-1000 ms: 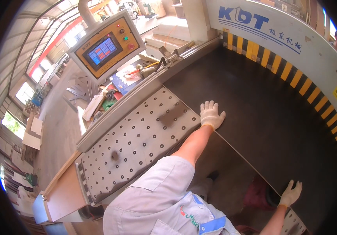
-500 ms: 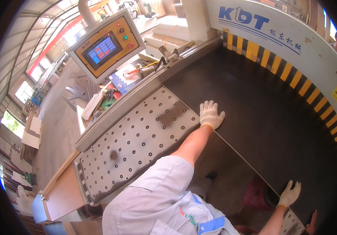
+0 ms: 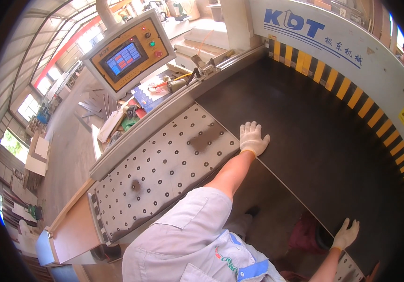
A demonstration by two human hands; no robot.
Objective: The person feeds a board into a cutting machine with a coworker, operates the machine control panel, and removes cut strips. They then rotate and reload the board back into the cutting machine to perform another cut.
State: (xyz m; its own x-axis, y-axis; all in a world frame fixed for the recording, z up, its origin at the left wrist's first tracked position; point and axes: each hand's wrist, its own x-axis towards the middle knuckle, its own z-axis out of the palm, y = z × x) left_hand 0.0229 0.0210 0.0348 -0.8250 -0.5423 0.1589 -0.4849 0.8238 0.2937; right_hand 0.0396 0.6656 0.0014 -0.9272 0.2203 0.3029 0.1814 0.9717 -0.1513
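Observation:
A large dark board [image 3: 300, 141] lies flat, its near edge running from the upper left down to the lower right. My left hand [image 3: 253, 139], in a pale glove, rests palm down on it at that edge, fingers spread. Farther along the same edge, at lower right, my gloved right hand [image 3: 346, 234] also lies on the board with its fingers apart. Neither hand holds anything. Beside the left hand is a light table [image 3: 164, 176] dotted with round black-ringed holes.
Yellow and black strips [image 3: 338, 87] hang under the white machine beam [image 3: 324, 33] along the board's far side. A rail [image 3: 164, 117] borders the table's left. Beyond it stands a control panel [image 3: 128, 52] on a post. At lower right, part of another person's hand [image 3: 374, 271] shows dimly.
My two hands stay almost where they were on the board; the right hand's fingers have shifted slightly. The other person's hand at lower right shows less than before.

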